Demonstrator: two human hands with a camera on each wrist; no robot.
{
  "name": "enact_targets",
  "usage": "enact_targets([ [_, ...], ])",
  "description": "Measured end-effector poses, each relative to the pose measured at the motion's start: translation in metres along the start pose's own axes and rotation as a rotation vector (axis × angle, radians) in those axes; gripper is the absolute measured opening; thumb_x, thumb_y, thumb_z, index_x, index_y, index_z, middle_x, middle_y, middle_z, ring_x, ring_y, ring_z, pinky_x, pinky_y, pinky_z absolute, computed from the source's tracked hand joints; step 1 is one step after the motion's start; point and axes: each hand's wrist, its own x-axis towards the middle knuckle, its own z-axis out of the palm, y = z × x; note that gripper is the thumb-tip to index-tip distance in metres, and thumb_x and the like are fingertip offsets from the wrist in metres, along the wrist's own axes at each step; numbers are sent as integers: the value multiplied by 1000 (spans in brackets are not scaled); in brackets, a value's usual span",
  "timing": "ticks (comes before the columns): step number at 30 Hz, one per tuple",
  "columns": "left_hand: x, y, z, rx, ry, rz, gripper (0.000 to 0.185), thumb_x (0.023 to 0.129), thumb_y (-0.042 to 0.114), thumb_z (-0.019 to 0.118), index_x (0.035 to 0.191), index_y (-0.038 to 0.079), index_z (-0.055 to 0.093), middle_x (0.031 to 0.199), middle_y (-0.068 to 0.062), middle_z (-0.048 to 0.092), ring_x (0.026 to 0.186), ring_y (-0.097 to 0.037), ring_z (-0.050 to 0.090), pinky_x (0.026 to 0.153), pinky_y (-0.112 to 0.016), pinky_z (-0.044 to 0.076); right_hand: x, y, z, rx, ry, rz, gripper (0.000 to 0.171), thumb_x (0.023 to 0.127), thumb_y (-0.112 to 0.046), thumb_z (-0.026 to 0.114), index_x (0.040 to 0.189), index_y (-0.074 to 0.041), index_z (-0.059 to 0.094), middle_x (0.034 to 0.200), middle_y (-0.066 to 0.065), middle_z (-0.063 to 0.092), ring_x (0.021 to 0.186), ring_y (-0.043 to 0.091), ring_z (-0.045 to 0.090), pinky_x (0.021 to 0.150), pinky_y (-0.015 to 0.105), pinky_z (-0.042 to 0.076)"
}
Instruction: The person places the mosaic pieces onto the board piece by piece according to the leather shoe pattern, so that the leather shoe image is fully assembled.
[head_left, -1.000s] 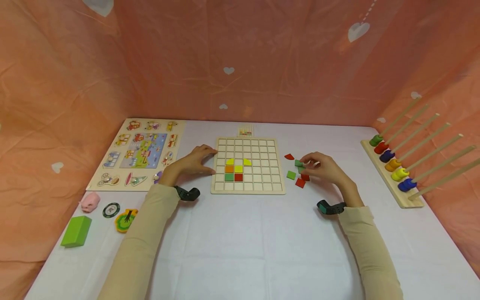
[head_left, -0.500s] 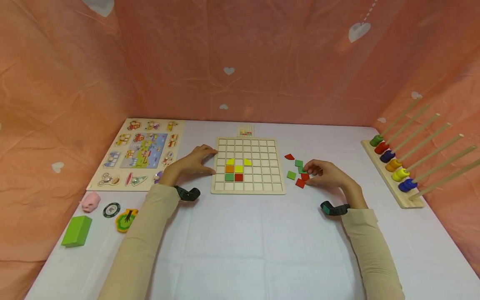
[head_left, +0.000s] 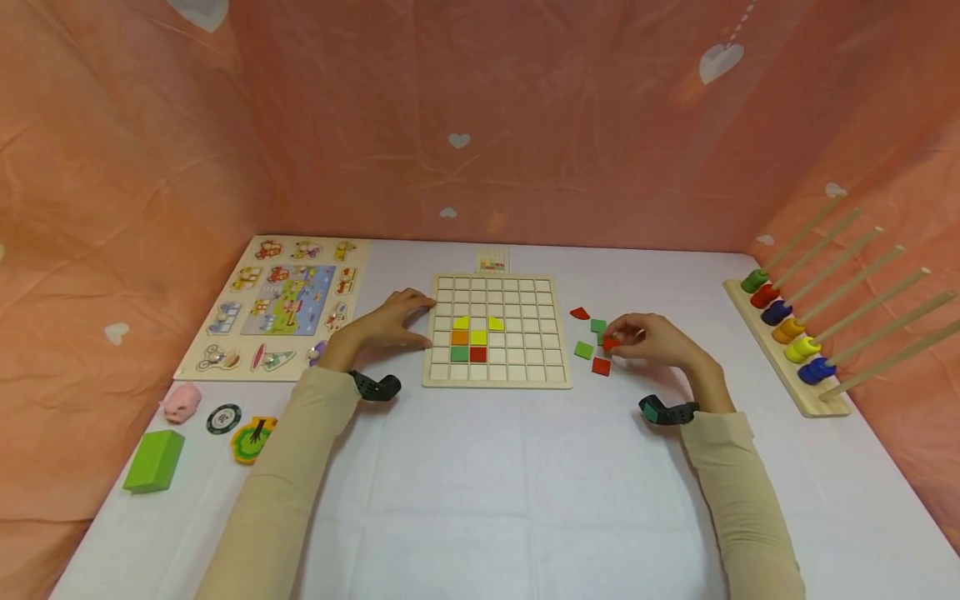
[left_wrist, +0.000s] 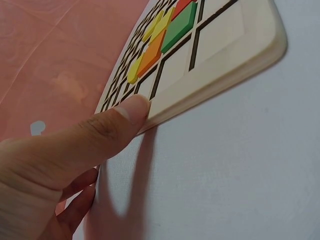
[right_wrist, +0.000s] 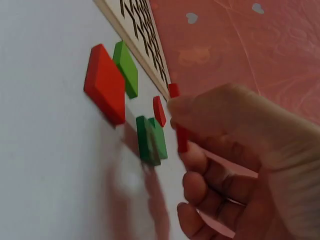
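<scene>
My right hand [head_left: 651, 340] pinches a red square tile [right_wrist: 182, 142] between thumb and fingers, holding it edge-on and raised off the white table in the right wrist view. Close to it lie another red square tile [head_left: 601, 367], a light green tile [head_left: 583, 350], two darker green tiles [right_wrist: 150, 141] that overlap, and a small red piece with a curved side [head_left: 579, 313]. My left hand [head_left: 386, 322] rests at the left edge of a wooden grid board [head_left: 495, 384], its thumb [left_wrist: 132, 107] touching the rim. Several yellow, orange, green and red pieces sit in the board's cells.
A small pattern card [head_left: 492, 262] lies behind the board. At the left are a picture puzzle board [head_left: 285, 350], pink pig [head_left: 182, 404], round chip [head_left: 223, 419], tree piece [head_left: 252, 442] and green block [head_left: 154, 461]. A peg stand with coloured rings [head_left: 787, 350] stands right.
My right hand has moved from the green tiles down to the red ones and lifted one red square tile. My left hand stays at the board's edge.
</scene>
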Motion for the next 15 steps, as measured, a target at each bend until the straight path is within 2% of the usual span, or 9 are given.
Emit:
enact_targets([
  [4,0,-1,1,3,5,7,71,77,21,76,135,-4,43,134,-24,38,125,-38,31,109,-50,21,4,-9,4,39,34,-97,27,79,-5,71,104,0,66,90,8,61,84,21,51,77,30,44],
  [9,0,-2,1,8,9,12,71,77,21,76,135,-4,43,134,-24,38,125,-38,31,109,-50,21,16,-26,16,91,40,-238,29,76,0,73,104,1,66,92,13,61,81,28,53,75,40,46],
  [15,1,-2,1,12,10,11,71,77,21,76,135,-4,43,134,-24,38,125,-38,31,109,-50,21,33,-50,34,75,12,-342,27,79,-5,72,106,-4,68,95,6,65,82,20,54,75,34,47],
])
